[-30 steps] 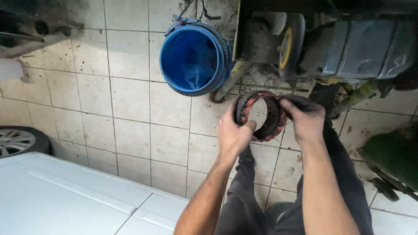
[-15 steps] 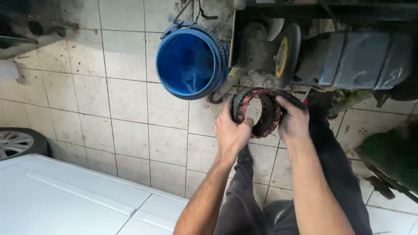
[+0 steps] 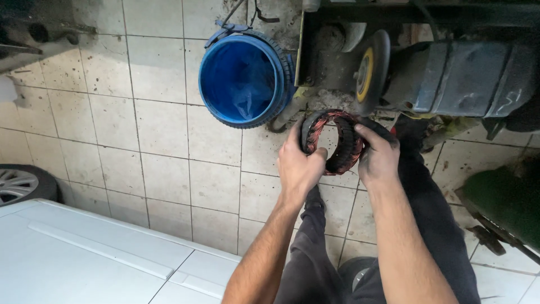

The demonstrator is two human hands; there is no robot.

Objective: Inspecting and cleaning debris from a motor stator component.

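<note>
Stator ring [image 3: 334, 141], dark laminated metal wound with reddish copper wire, sits at centre frame between both hands, its opening facing the camera; left hand [image 3: 298, 166] fingers curl over its left rim, right hand [image 3: 378, 160] fingers grip the right; ribbed blue bucket [image 3: 244, 79] lies upper left on tiled floor [image 3: 140, 141]

Stained tiled floor [image 3: 169, 169], blue bucket [image 3: 244, 79], bench grinder [image 3: 444, 73], car wheel [image 3: 22, 183]

Single head view, steeply downward, close over hands [image 3: 337, 163]
</note>
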